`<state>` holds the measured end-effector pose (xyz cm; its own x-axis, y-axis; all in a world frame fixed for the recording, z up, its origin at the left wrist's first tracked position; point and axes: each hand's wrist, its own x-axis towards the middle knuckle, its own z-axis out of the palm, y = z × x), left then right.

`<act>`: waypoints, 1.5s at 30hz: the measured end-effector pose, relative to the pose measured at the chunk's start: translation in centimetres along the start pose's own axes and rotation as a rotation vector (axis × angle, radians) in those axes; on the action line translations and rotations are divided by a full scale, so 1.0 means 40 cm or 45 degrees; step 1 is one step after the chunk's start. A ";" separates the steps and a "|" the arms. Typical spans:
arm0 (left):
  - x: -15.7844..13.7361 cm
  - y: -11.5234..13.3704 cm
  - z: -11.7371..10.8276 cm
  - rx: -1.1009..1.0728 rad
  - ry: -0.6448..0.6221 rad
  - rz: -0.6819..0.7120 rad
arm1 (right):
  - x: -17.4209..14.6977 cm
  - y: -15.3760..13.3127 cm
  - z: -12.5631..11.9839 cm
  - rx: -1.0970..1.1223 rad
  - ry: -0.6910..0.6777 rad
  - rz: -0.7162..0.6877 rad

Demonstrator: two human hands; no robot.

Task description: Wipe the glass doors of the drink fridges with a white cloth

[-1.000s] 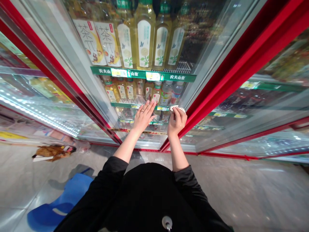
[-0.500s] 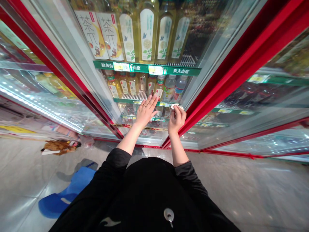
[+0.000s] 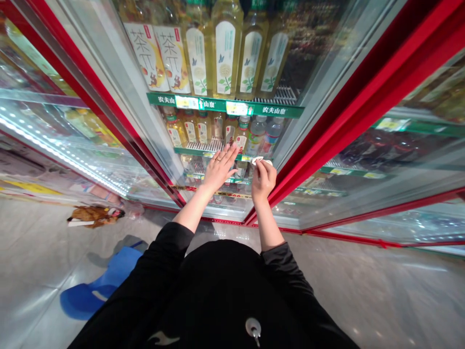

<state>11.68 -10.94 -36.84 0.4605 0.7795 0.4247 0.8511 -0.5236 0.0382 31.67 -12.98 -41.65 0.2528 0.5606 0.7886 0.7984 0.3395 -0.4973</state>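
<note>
Left hand [image 3: 220,168] flat, fingers slightly parted, at the glass [image 3: 316,58]; contact unclear. Right hand [image 3: 264,177] pinches a white wad [image 3: 257,160] near the red frame [image 3: 358,106]. Loosened pinch could drop it; bare palm could smudge.

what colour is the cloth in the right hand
White; the cloth in the right hand shows best in the head view.

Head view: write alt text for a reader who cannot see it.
A person's right hand pinches a crumpled white cloth or tissue at a red-framed clear glass cooler door, while the left hand is spread flat at the glass. Behind the door, tall yellow-drink bottles with white labels stand on a green-edged shelf; a blue object rests on the grey floor.
</note>
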 end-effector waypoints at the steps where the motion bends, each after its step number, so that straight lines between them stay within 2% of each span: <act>1: 0.000 0.000 -0.002 0.002 -0.009 0.000 | 0.008 -0.002 0.009 0.004 0.012 0.016; 4: -0.002 -0.002 -0.007 0.005 -0.018 0.006 | 0.025 -0.027 0.049 0.040 -0.024 0.028; 7: -0.004 -0.005 -0.016 0.018 -0.004 0.037 | 0.020 -0.056 0.073 0.094 -0.103 -0.096; 10: -0.011 -0.014 -0.033 0.048 0.013 0.103 | 0.003 -0.055 0.060 0.111 -0.169 -0.277; 12: -0.020 -0.026 -0.046 0.061 0.024 0.138 | -0.009 -0.039 0.037 0.112 -0.174 -0.318; 15: -0.042 -0.054 -0.056 0.071 0.048 0.109 | -0.015 -0.017 0.015 0.096 -0.090 -0.208; 17: -0.056 -0.076 -0.052 0.074 0.060 0.048 | -0.008 -0.018 0.020 0.080 0.013 -0.122; 21: -0.072 -0.107 -0.030 0.085 0.059 -0.023 | 0.004 -0.054 0.063 0.077 0.151 -0.170; 26: -0.074 -0.123 -0.001 0.106 0.071 -0.006 | -0.042 -0.062 0.065 0.060 -0.020 -0.276; 28: -0.071 -0.130 0.011 0.095 0.077 0.016 | -0.059 -0.045 0.049 0.021 -0.037 -0.222; 32: -0.066 -0.139 0.027 0.086 0.093 0.059 | -0.048 -0.038 0.049 0.001 0.078 -0.013; 35: -0.068 -0.141 0.017 0.102 0.089 0.099 | -0.023 -0.083 0.088 0.042 0.135 0.074; 39: -0.082 -0.155 -0.018 0.109 0.066 0.208 | -0.030 -0.161 0.142 0.094 0.049 0.066; 42: -0.107 -0.187 -0.035 0.103 0.078 0.216 | -0.064 -0.180 0.146 0.114 -0.006 0.065; 45: -0.139 -0.231 -0.039 0.094 0.123 0.156 | -0.086 -0.169 0.128 0.081 0.053 0.112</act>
<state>0.87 -10.97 -38.16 0.5386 0.6727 0.5073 0.8078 -0.5834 -0.0840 22.59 -13.33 -42.85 0.3442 0.5589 0.7544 0.7362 0.3380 -0.5863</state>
